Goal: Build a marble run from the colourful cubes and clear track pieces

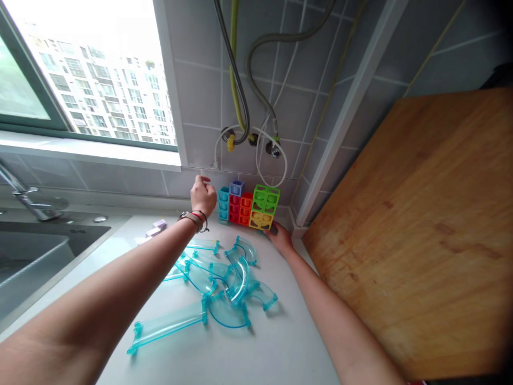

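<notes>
Against the tiled wall stands a row of stacked hollow building blocks: cyan blocks (223,205), a purple block (236,187), red blocks (234,207), orange blocks (245,208), green blocks (266,199) and yellow blocks (261,220). My left hand (203,195) is just left of the cyan stack, apart from it, fingers loosely bent with a gap between them; nothing shows in it. At the lower right corner of the yellow blocks, my right hand (280,238) grips the stack's base, thumb in front; its other fingers are partly hidden. Something dark shows beside them.
Several clear teal track pieces (238,280), straight and curved, lie on the white counter (280,350). Pale lilac blocks (156,227) sit left, partly behind my forearm. A sink (36,256) with a faucet (30,198) is left; a wooden board (420,230) leans right. Hoses (240,115) hang behind.
</notes>
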Action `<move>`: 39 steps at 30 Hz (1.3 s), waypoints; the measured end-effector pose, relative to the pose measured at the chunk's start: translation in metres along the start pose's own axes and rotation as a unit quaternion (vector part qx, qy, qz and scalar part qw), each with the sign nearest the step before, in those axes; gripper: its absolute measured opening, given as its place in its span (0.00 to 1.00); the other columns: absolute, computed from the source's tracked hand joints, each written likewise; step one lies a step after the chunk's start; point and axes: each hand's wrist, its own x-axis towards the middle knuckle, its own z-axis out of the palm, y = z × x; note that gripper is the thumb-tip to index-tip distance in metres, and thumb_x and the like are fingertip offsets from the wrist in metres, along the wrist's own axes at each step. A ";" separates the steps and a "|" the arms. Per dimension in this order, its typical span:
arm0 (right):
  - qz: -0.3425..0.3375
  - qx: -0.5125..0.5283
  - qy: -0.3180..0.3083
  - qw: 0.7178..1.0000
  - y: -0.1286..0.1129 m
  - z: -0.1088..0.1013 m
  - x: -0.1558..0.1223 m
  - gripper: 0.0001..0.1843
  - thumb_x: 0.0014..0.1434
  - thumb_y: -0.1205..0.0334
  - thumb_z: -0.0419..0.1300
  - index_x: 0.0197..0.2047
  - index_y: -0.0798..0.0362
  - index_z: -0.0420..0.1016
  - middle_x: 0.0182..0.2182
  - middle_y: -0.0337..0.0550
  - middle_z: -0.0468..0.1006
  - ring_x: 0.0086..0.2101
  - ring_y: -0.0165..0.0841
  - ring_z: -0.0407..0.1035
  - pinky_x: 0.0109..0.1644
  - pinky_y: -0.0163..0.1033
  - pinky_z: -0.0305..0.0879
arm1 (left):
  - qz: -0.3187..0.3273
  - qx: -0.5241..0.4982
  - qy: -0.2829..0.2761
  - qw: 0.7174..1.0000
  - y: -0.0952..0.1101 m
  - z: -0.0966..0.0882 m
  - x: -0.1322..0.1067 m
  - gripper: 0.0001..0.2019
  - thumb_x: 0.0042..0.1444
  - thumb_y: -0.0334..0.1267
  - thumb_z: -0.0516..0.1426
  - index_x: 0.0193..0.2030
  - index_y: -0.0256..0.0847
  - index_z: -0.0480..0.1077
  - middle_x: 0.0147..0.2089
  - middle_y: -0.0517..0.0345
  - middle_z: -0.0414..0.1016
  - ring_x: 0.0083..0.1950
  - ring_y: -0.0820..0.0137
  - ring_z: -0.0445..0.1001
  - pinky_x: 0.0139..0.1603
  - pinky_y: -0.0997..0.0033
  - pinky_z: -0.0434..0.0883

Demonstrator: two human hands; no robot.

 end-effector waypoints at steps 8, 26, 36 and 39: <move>-0.001 0.028 -0.004 1.000 -0.001 -0.001 0.002 0.25 0.56 0.60 0.69 0.58 0.50 0.76 0.52 0.49 0.83 0.54 0.44 0.77 0.60 0.50 0.72 | -0.054 -0.042 -0.240 0.968 -0.080 0.028 -0.026 0.43 0.34 0.25 0.65 0.63 0.40 0.64 0.59 0.39 0.77 0.61 0.48 0.76 0.60 0.53 0.74; 0.026 0.057 -0.114 0.992 0.010 -0.006 0.035 0.29 0.47 0.68 0.74 0.53 0.52 0.78 0.46 0.47 0.86 0.46 0.41 0.81 0.55 0.49 0.76 | -0.010 -0.117 -0.429 0.896 -0.106 0.044 0.013 0.32 0.23 0.41 0.75 0.42 0.39 0.79 0.40 0.51 0.86 0.49 0.49 0.83 0.53 0.53 0.79; 0.007 0.083 -0.161 0.983 -0.010 0.029 0.071 0.27 0.45 0.72 0.73 0.50 0.53 0.80 0.44 0.45 0.87 0.46 0.41 0.81 0.56 0.50 0.75 | -0.027 -0.025 -0.366 0.930 -0.124 0.001 0.014 0.29 0.26 0.42 0.74 0.40 0.40 0.79 0.39 0.53 0.85 0.45 0.49 0.83 0.48 0.56 0.79; 0.005 0.091 -0.166 0.982 -0.010 0.035 0.084 0.24 0.44 0.73 0.73 0.47 0.53 0.81 0.43 0.44 0.87 0.45 0.42 0.81 0.57 0.52 0.74 | -0.029 -0.009 -0.349 0.937 -0.125 0.001 0.014 0.28 0.27 0.42 0.73 0.41 0.40 0.79 0.38 0.53 0.85 0.44 0.50 0.83 0.47 0.59 0.79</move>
